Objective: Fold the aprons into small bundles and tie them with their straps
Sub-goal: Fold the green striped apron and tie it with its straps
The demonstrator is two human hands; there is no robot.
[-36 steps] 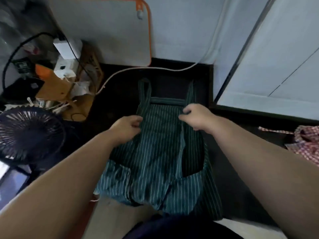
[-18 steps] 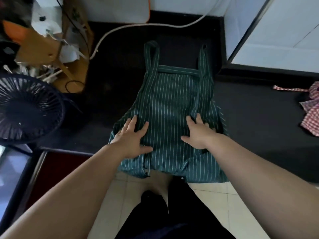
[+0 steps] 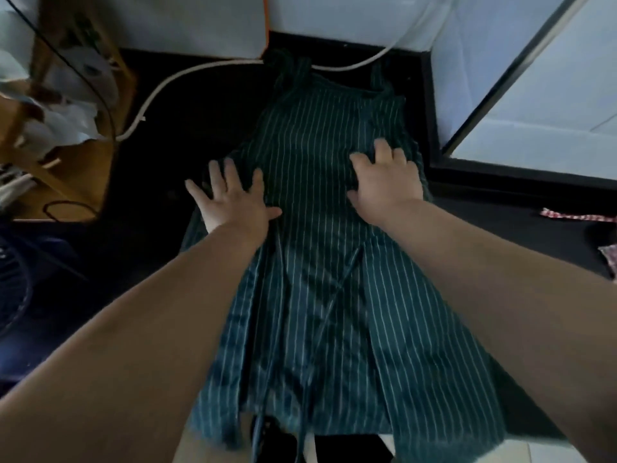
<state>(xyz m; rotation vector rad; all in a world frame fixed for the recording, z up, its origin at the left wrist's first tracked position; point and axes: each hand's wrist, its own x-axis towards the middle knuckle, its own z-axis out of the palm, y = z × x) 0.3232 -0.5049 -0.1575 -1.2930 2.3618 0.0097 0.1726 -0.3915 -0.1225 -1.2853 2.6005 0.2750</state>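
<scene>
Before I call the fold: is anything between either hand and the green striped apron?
Nothing visible. The left hand and the right hand both rest flat, fingers spread, directly on the apron.

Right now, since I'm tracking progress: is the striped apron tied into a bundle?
No, the apron lies spread out, left hand and right hand resting on it.

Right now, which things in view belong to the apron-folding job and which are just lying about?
Job: green striped apron, spread out; left hand and right hand, fingers spread, flat on it; red checked cloth at the right edge, probably another apron.
Lying about: white cable; cardboard box; orange-edged white board.
</scene>
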